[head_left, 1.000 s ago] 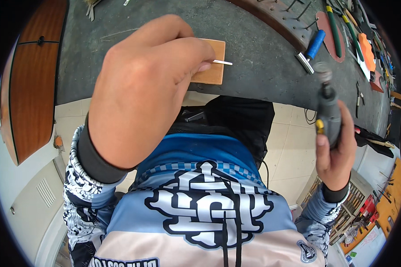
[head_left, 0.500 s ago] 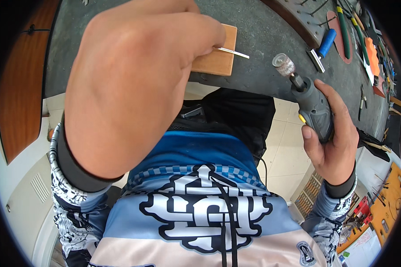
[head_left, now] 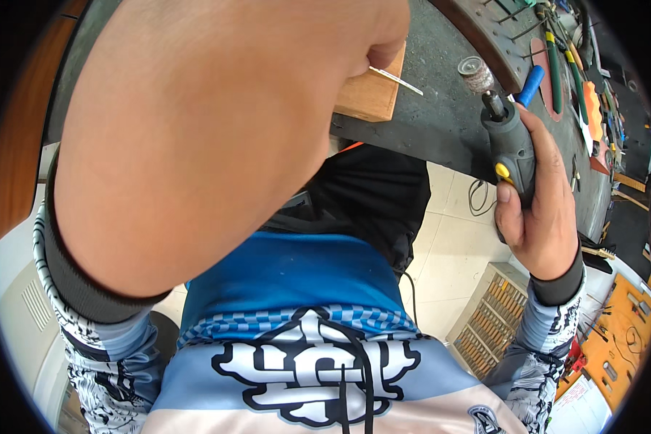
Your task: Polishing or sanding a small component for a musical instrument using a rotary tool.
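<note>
In the foreground my left hand (head_left: pixel 340 50) is closed in a pinch on a thin silvery metal strip (head_left: pixel 406 84), whose free end sticks out to the right. Beneath that strip lies a small wooden block (head_left: pixel 367 98) at the front edge of the workbench, partly covered by the hand. My right hand (head_left: pixel 548 217) is wrapped round a grey rotary tool (head_left: pixel 512 141) with a yellow button. A cylindrical bit (head_left: pixel 476 74) is fitted at its upper end, apart from the strip. The left fingertips are mostly hidden.
The dark workbench (head_left: pixel 441 123) spans the far side. Behind the bit stand a blue-handled tool (head_left: pixel 531 85) and a curved brown rack (head_left: pixel 477 32) with metal rods. Pliers, files and other hand tools crowd the right side. A case of small parts (head_left: pixel 490 318) sits low right.
My left hand and forearm now fill more of the view, and the block and strip appear slightly farther right. The rotary tool has turned more upright in my right hand.
</note>
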`<state>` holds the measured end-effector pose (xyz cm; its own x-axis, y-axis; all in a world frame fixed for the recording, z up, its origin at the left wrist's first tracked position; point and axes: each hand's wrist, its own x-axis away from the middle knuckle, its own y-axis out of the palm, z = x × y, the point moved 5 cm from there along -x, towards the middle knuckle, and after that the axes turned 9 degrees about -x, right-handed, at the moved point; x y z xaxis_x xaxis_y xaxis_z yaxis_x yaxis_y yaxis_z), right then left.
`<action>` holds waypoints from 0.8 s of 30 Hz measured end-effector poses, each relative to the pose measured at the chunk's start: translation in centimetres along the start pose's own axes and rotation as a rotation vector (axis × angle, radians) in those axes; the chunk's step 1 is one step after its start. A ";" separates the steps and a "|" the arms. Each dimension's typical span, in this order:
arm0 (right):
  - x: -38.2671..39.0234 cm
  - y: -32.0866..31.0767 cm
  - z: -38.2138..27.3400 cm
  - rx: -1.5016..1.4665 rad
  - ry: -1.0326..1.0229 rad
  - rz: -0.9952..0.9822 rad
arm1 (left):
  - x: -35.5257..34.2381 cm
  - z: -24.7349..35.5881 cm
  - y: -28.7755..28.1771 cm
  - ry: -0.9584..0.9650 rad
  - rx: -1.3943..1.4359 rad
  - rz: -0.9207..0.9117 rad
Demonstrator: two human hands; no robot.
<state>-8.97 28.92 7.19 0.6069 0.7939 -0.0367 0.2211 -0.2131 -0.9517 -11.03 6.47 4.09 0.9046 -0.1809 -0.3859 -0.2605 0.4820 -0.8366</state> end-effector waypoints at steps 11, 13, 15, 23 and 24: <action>-2.3 0.0 0.0 -0.032 -0.205 0.045 | 5.5 3.5 -4.3 -0.031 -0.048 0.036; -1.8 -0.4 -0.2 0.004 -0.147 0.043 | 5.2 3.8 -3.9 -0.015 -0.009 0.038; -0.9 -1.1 0.2 0.065 -0.025 0.177 | 8.7 3.3 -5.9 0.002 -0.013 0.019; -2.7 -2.4 0.0 0.201 0.071 0.366 | 5.6 3.9 -7.4 -0.007 -0.052 -0.003; -2.6 -2.4 0.0 0.214 0.080 0.367 | 5.3 3.5 -7.1 0.002 -0.043 -0.002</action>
<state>-11.11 27.41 9.60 0.6748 0.6393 -0.3688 -0.1785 -0.3435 -0.9220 -3.15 5.09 9.36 0.9045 -0.1831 -0.3851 -0.2731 0.4448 -0.8530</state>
